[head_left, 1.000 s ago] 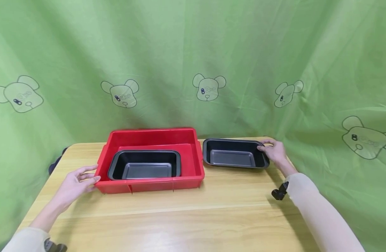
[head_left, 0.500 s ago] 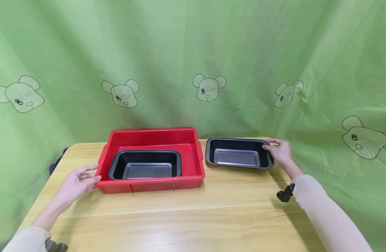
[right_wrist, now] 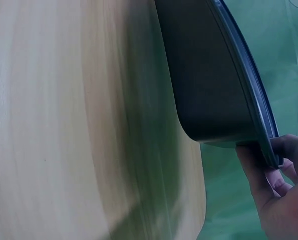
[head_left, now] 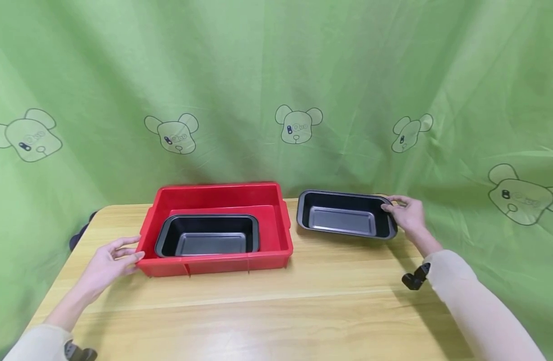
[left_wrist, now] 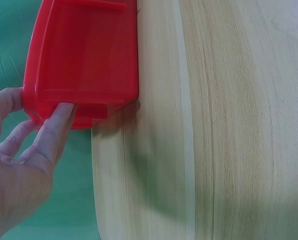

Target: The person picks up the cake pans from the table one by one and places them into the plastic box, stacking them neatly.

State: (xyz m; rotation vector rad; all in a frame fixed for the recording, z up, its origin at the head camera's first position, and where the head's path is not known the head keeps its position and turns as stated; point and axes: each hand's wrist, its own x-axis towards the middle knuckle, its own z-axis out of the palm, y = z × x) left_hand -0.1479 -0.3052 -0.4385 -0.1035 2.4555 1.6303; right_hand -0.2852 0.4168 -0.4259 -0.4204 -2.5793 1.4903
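My right hand (head_left: 408,216) pinches the right end of a black loaf pan (head_left: 341,220). That pan tilts a little, its left end higher in the head view, and its dark outer wall hangs over the shadowed table in the right wrist view. To the left stands a red plastic bin (head_left: 274,228) with a second black loaf pan (head_left: 211,243) lying inside it. At the bin's left end, my left hand (head_left: 107,263) holds the rim with thumb and fingers, which the left wrist view shows at the lip of the red wall (left_wrist: 88,55).
A light wooden table (head_left: 258,311) carries the bin near its back edge. Behind it hangs a green curtain (head_left: 231,75) printed with bear heads. Something dark (head_left: 78,233) sits beyond the table's left edge.
My right hand has drawn the held loaf pan to the right, away from the bin, and its left end has risen. The left hand and the bin have stayed in place.
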